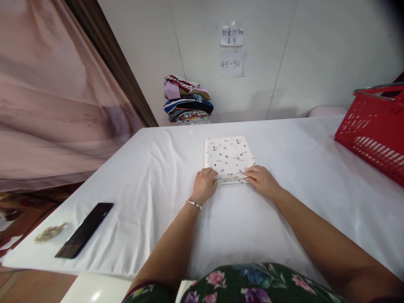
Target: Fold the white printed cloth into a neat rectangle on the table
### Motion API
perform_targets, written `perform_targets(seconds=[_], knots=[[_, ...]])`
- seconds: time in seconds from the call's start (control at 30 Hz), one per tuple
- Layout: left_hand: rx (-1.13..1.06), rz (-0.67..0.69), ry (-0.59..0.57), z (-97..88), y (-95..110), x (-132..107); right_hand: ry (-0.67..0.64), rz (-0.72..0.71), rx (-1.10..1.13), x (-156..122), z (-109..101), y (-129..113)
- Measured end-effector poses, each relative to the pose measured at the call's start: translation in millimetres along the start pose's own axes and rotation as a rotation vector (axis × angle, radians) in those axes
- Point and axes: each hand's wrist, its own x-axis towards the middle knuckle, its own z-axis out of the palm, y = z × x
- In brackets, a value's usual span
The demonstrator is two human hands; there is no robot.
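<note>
A folded white cloth with small dark specks (229, 155) lies in the middle of a table covered by a white sheet (151, 168). My left hand (204, 184) grips the cloth's near left corner, fingers curled round the layered edge. My right hand (260, 179) pinches the near right corner the same way. A thin bracelet sits on my left wrist.
A black phone (85, 229) and a small dry scrap (50, 232) lie near the table's left front edge. A red plastic basket (374, 130) stands at the right. A stack of folded coloured cloths (187, 100) rests against the back wall under two paper notes. A pink curtain hangs at left.
</note>
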Motion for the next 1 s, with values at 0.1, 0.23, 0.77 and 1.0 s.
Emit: perform_targets(seconds=[0.1, 0.23, 0.77, 1.0], knots=[[-0.010, -0.074, -0.010, -8.4, -1.1, -3.3, -0.009, -0.010, 0.008, 0.3, -1.1, 0.8], [-0.011, -0.104, -0.072, -16.9, -4.7, -6.6, -0.005, -0.018, 0.008, 0.5, -2.2, 1.2], [0.042, -0.122, 0.007, -6.9, -9.6, -11.4, 0.009, -0.025, 0.014, -0.5, 0.2, 4.2], [0.050, -0.139, 0.005, -18.0, -1.1, -10.6, 0.019, -0.064, 0.019, 0.7, 1.0, 3.2]])
